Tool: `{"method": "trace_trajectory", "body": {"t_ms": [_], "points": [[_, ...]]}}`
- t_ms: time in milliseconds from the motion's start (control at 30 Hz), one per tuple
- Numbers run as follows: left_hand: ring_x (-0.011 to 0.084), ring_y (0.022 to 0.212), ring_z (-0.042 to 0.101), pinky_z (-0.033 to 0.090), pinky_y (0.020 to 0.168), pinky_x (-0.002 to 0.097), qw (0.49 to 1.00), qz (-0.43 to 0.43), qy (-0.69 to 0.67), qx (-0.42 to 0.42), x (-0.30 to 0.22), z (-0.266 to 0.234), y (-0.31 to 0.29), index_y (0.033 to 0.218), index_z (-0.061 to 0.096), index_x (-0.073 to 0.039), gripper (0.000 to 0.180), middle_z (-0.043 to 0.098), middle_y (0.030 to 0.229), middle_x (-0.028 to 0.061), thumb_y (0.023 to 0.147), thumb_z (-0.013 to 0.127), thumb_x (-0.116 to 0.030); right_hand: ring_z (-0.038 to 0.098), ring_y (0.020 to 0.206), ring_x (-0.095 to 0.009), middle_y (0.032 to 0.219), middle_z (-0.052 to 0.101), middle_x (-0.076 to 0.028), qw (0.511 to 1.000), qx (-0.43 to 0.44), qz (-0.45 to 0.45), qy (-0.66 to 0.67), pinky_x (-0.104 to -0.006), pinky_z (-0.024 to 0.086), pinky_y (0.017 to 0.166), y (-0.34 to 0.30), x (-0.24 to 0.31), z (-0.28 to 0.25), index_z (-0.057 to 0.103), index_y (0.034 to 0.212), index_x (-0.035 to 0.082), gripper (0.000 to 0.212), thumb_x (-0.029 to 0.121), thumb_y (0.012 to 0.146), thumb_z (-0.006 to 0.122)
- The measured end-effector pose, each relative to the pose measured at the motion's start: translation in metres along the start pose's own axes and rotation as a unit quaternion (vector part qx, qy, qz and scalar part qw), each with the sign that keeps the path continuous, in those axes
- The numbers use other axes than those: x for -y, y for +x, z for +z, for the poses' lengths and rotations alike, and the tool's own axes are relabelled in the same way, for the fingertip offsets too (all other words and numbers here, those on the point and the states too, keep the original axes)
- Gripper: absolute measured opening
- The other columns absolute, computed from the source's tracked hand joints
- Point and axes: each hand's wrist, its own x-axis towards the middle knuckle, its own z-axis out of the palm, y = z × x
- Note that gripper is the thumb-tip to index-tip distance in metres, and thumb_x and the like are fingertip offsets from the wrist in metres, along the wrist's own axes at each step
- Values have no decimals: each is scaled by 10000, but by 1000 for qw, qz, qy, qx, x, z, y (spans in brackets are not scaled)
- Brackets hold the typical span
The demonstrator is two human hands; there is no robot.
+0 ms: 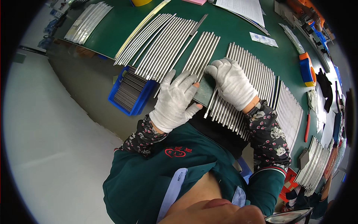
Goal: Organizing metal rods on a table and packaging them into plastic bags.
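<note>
My left hand (173, 99), in a white glove with bare thumb and index fingertips, lies with its fingers spread at the near ends of a small group of shiny metal rods (201, 50). My right hand (233, 83), gloved too, is closed with its fingers curled between that group and a wider row of metal rods (257, 71). Whatever its fingers may hold is hidden under the glove. Left of my left hand lies another row of rods (167, 44), side by side, with a flat metal strip (198, 24) at its far end.
A blue bin (138, 106) full of thin rods stands below the green table's (123, 16) near edge. Bundled rods (87, 22) lie far left. An orange and blue tape dispenser (307, 70), a red pen-like tool (307, 127) and papers (244, 11) lie right and far. Another person works at lower right.
</note>
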Motion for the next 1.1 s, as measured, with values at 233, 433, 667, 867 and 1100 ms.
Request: {"method": "trace_trajectory", "body": {"t_ms": [233,433,667,867,1100], "points": [[329,1228,496,300,1069,547,1000,-14,8,10,0,-2,0,1148,578,-11,503,556,1260,142,831,633,-397,576,923,-226,920,566,-53,999,-3,-7,-43,-365,462,849,12,5,-2,607,1123,124,395,48,735,614],[285,1226,489,290,1075,507,998,-25,45,-27,10,-1,7,1134,619,-20,458,567,1233,111,767,699,-281,575,888,-224,897,563,-45,999,14,-8,-51,-366,467,830,19,7,-2,599,1142,121,397,63,749,602],[323,1263,426,306,1064,520,994,-58,92,7,16,0,26,1144,633,-61,393,514,1293,122,766,674,-160,562,873,-215,898,557,-32,996,56,-9,-74,-348,450,762,30,3,-12,657,1028,159,275,95,768,595],[341,1296,384,232,1090,585,985,-85,150,9,24,-8,35,1140,660,-128,404,493,1309,118,736,670,-148,607,948,-210,1000,613,-38,995,-15,12,-95,-352,476,805,70,-25,-18,652,1058,131,271,100,796,589],[332,1284,411,273,1106,494,992,-56,109,7,30,-12,44,1179,614,-70,446,483,1304,172,736,654,-92,638,980,-251,1174,610,-54,989,-83,26,-119,-367,522,824,136,-99,15,612,1164,122,390,16,794,551]]}}
